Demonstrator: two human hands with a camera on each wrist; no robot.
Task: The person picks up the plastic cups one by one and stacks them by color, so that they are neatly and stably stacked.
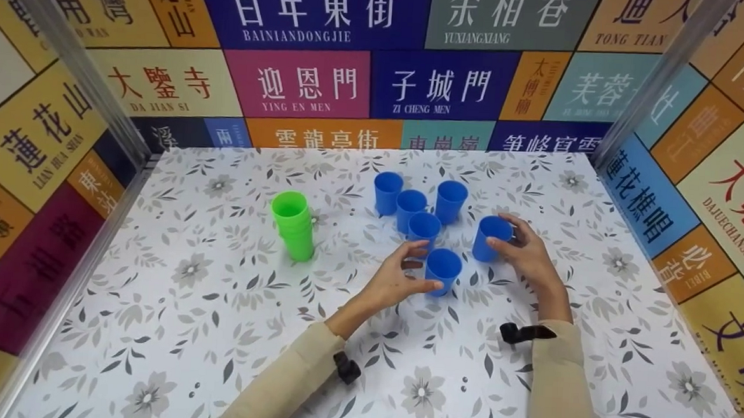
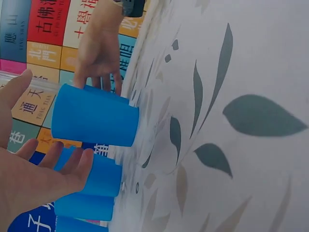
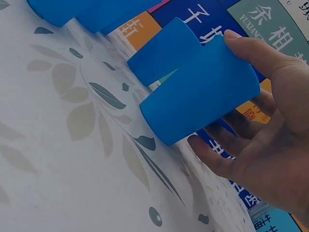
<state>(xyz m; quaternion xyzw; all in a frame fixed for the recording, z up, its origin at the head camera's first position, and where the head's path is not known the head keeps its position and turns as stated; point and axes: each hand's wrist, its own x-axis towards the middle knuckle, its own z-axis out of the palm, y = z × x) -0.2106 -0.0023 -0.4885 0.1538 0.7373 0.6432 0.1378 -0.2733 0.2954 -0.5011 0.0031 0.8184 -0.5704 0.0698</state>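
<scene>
In the head view, my left hand (image 1: 400, 275) spreads its thumb and fingers about the nearest blue cup (image 1: 443, 267), which stands upright on the table. The left wrist view shows space between these fingers and that cup (image 2: 94, 116). To the right, my right hand (image 1: 530, 255) holds another upright blue cup (image 1: 492, 241). Its thumb lies at the rim in the right wrist view, and the other fingers reach round the far side of the cup (image 3: 203, 92). Just behind the nearest cup stands one more blue cup (image 1: 424, 226).
Farther back are three more blue cups, at left (image 1: 388, 194), middle (image 1: 411, 210) and right (image 1: 451, 202). A nested stack of green cups (image 1: 294, 230) stands on the left. Panels with printed signs (image 1: 315, 82) enclose the leaf-patterned table (image 1: 213, 328) at the back and sides.
</scene>
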